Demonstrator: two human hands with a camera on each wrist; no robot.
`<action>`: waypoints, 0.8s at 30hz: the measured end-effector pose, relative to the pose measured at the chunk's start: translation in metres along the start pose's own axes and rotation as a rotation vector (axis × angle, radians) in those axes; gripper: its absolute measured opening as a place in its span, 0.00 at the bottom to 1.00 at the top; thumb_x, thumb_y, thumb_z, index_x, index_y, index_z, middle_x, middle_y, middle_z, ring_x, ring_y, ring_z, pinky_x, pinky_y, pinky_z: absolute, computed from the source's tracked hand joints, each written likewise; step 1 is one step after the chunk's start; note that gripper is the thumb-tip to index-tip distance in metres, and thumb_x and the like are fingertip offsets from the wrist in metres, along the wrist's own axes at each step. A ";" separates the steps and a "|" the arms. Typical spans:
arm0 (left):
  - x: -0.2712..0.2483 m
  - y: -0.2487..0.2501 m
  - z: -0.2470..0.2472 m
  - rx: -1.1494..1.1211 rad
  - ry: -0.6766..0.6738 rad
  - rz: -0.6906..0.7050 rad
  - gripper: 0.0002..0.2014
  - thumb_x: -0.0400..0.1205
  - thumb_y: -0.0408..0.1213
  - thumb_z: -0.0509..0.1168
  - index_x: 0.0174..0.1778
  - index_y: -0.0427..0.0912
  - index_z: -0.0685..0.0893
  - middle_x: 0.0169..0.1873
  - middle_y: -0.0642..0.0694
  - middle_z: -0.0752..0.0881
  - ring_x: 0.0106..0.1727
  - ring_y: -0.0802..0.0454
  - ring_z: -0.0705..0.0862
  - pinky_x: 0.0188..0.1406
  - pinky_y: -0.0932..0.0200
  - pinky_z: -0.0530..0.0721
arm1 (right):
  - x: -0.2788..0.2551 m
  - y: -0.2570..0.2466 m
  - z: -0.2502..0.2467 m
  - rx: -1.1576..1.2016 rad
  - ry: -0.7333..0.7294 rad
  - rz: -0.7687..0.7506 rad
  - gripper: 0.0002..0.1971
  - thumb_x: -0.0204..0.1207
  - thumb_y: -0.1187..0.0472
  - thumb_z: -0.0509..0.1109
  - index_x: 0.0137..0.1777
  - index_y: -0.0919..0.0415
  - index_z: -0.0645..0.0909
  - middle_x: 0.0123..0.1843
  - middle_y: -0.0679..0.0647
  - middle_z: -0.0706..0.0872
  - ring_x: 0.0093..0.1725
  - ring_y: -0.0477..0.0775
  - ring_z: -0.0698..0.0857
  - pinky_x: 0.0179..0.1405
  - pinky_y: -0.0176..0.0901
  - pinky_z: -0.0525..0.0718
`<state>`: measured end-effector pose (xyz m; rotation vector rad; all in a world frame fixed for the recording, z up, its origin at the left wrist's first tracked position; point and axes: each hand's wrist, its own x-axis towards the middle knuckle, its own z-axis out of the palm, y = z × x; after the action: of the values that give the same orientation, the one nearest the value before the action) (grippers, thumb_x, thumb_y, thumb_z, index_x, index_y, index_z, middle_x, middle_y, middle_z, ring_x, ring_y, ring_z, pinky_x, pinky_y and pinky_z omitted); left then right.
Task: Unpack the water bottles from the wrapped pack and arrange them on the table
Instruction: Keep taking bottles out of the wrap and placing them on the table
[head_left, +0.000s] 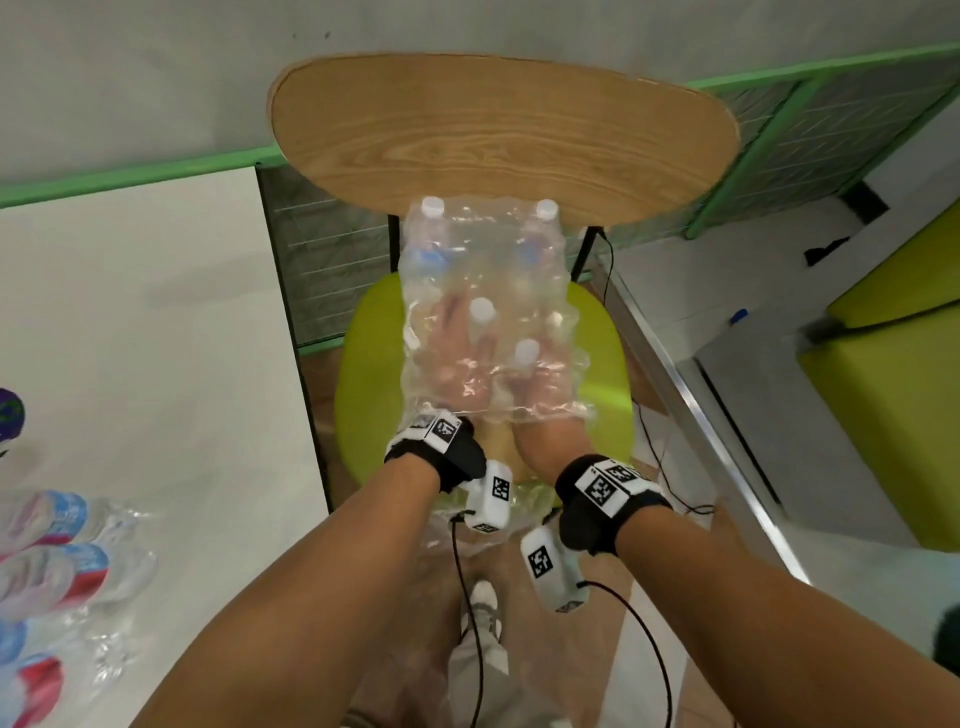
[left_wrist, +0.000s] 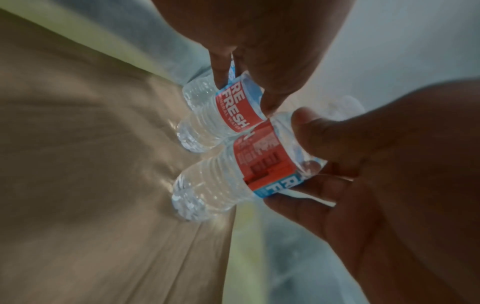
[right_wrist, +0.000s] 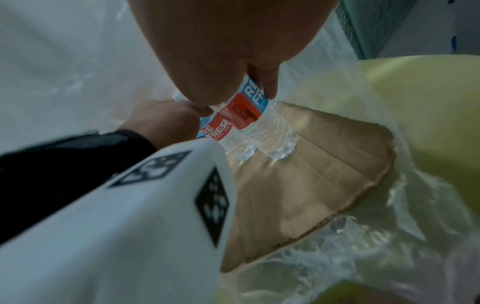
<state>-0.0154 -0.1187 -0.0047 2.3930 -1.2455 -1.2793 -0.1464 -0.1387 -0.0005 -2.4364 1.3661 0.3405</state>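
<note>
The wrapped pack (head_left: 488, 249) of clear plastic stands on a green chair seat (head_left: 371, 374), its near end open. Both my hands reach inside it. My left hand (head_left: 453, 338) grips one water bottle (left_wrist: 228, 111) with a red and blue label; its white cap (head_left: 481, 307) shows through the wrap. My right hand (head_left: 545, 382) grips the bottle beside it (right_wrist: 255, 115), capped in white (head_left: 525, 351). Both bottles stand upright on the pack's cardboard base (right_wrist: 311, 181). Two more bottles (head_left: 432, 228) (head_left: 543, 228) stand at the pack's far end.
A white table (head_left: 156, 322) lies to my left, with several bottles (head_left: 57, 545) lying in loose plastic at its near left edge. The chair's wooden back (head_left: 498, 135) rises behind the pack. Green benches (head_left: 883, 374) stand at the right. Black cables hang from my wrists.
</note>
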 end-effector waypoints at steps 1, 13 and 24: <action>-0.008 -0.007 0.008 0.108 -0.114 0.035 0.40 0.81 0.37 0.69 0.86 0.54 0.57 0.78 0.43 0.68 0.73 0.37 0.76 0.63 0.50 0.82 | -0.007 -0.006 0.003 0.033 0.075 -0.016 0.16 0.75 0.73 0.55 0.41 0.71 0.87 0.37 0.68 0.88 0.36 0.64 0.91 0.31 0.45 0.83; -0.061 -0.052 0.054 -0.164 0.496 0.451 0.15 0.83 0.43 0.66 0.61 0.38 0.85 0.48 0.42 0.88 0.49 0.46 0.85 0.52 0.49 0.83 | -0.074 -0.020 0.040 0.612 0.469 0.138 0.17 0.82 0.66 0.66 0.68 0.67 0.70 0.65 0.62 0.73 0.61 0.61 0.78 0.60 0.50 0.79; -0.169 -0.192 0.027 -0.373 0.717 0.490 0.23 0.76 0.50 0.75 0.66 0.51 0.81 0.58 0.55 0.82 0.58 0.59 0.82 0.58 0.54 0.85 | -0.114 -0.122 0.060 0.669 0.396 -0.052 0.18 0.81 0.62 0.66 0.70 0.62 0.71 0.64 0.57 0.75 0.59 0.56 0.77 0.59 0.46 0.76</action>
<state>0.0304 0.1343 -0.0095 1.8409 -1.1222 -0.3959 -0.1029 0.0334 0.0054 -2.0095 1.2803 -0.5594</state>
